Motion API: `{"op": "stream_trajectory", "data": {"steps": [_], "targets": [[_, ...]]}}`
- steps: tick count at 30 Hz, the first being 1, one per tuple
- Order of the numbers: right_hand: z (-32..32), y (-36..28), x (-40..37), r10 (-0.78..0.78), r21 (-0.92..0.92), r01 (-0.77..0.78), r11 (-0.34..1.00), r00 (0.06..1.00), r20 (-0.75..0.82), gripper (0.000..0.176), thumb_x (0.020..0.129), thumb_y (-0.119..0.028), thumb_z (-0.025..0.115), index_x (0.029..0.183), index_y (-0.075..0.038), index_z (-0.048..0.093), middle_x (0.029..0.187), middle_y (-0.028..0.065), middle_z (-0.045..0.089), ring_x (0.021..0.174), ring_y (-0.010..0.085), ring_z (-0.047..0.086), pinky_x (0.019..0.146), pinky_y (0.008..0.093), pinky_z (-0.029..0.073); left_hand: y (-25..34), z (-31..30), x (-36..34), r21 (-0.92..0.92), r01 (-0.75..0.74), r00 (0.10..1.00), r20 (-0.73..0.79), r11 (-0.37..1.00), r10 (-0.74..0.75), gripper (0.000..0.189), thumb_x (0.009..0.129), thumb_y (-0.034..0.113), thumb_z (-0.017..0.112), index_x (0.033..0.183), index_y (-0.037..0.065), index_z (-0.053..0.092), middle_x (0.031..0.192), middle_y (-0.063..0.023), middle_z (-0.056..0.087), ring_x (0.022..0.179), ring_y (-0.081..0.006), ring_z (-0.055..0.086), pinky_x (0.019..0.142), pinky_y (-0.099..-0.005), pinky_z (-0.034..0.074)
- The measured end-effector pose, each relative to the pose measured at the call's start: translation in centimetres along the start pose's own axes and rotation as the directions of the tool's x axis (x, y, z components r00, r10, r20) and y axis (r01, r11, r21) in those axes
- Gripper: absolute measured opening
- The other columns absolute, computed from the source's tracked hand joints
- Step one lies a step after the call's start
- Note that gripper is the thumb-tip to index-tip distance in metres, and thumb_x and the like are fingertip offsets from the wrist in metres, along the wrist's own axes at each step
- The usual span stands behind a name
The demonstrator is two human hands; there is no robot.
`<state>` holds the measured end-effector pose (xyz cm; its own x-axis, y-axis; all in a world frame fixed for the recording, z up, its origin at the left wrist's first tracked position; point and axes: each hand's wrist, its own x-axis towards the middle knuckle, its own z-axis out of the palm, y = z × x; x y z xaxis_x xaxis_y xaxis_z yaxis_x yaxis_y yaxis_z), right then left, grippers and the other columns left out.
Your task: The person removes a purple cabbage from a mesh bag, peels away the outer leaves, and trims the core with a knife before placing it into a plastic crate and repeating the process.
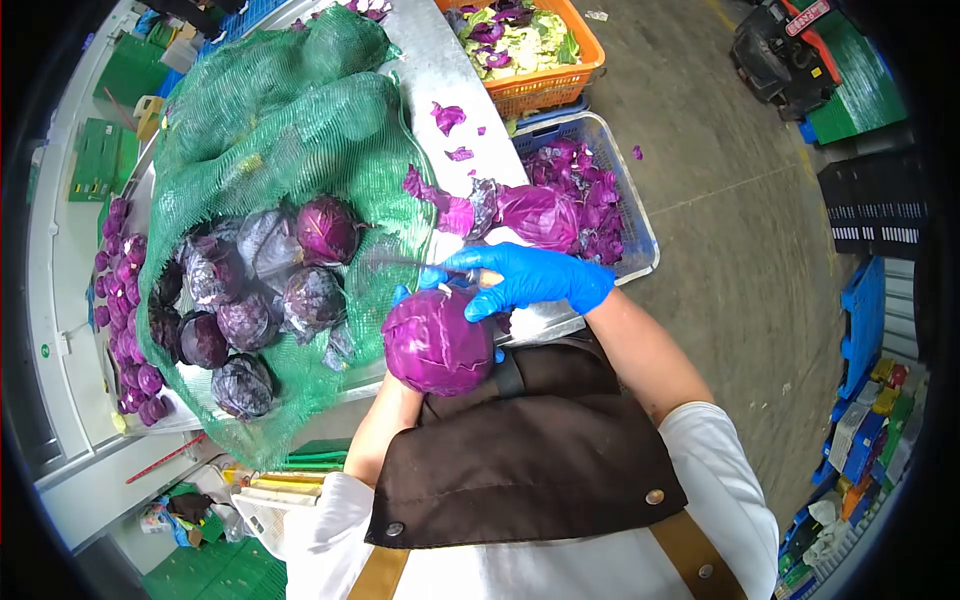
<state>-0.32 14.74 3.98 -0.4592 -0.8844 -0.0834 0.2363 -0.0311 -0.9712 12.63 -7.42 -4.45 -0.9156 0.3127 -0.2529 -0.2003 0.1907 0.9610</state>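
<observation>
In the head view, my left hand [402,295], mostly hidden in a blue glove behind a peeled purple cabbage [438,342], supports it from beneath and the far side. My gloved right hand [530,278] is closed around the light handle of a knife [400,261], its fingers at the top of the cabbage. The thin blade points left and is blurred. Loose outer leaves [535,215] lie at the table edge just beyond my right hand. Several unpeeled cabbages [245,322] spill from a green mesh sack [290,130] to the left.
Beyond the metal table [440,70] stand an orange crate [540,85] of leaf trimmings and a grey-blue crate [640,215] of purple leaves. Small peeled cabbages [125,300] line the table's far left side. A dark machine [785,60] stands on the floor at upper right.
</observation>
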Motion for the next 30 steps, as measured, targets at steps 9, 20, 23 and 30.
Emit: {"op": "stream_trajectory", "data": {"steps": [9,20,23,30], "targets": [[-2.6,3.0,-2.6,0.203,0.341,-0.065,0.938,0.900,-0.386,0.026,0.081,-0.008,0.077,0.102,-0.011,0.062,0.084,-0.0027,0.061,0.065,0.0031,0.054,0.050,0.0193,0.041,-0.4,0.5,0.4,0.848,-0.095,0.948,-0.082,0.522,0.307,0.054,0.100,0.043,0.045,0.142,0.010,0.046,0.142,-0.0112,0.052,0.134,-0.0277,0.045,0.118,-0.0447,0.031],[-0.4,0.4,-1.4,-0.230,-0.417,0.026,0.909,0.864,-0.448,0.059,0.081,-0.029,0.082,0.130,-0.004,0.059,0.128,0.0165,0.063,0.115,0.0257,0.063,0.096,0.0376,0.050,1.7,1.6,2.0,0.086,-0.071,0.913,-0.396,0.994,0.099,0.066,0.078,0.029,0.079,0.134,0.008,0.053,0.131,-0.0113,0.061,0.121,-0.0257,0.059,0.109,-0.0425,0.044],[-0.6,0.4,-0.7,-0.128,-0.329,0.033,0.944,0.954,-0.272,0.038,0.084,-0.024,0.079,0.113,-0.005,0.065,0.110,0.0107,0.068,0.102,0.0199,0.065,0.089,0.0350,0.051,0.7,2.0,2.7,0.049,-0.127,0.911,-0.389,0.991,0.136,0.063,0.079,0.027,0.080,0.132,0.006,0.054,0.127,-0.0121,0.063,0.117,-0.0255,0.061,0.107,-0.0423,0.046],[-1.3,-1.3,-3.0,-0.122,-0.309,0.065,0.949,0.978,-0.170,0.022,0.085,-0.010,0.077,0.102,-0.002,0.065,0.092,0.0043,0.066,0.087,0.0114,0.062,0.081,0.0305,0.052,1.5,2.5,1.4,0.513,0.030,0.935,-0.318,0.858,0.158,0.082,0.064,0.030,0.088,0.135,0.012,0.051,0.129,-0.0063,0.063,0.122,-0.0249,0.058,0.112,-0.0409,0.040]]}}
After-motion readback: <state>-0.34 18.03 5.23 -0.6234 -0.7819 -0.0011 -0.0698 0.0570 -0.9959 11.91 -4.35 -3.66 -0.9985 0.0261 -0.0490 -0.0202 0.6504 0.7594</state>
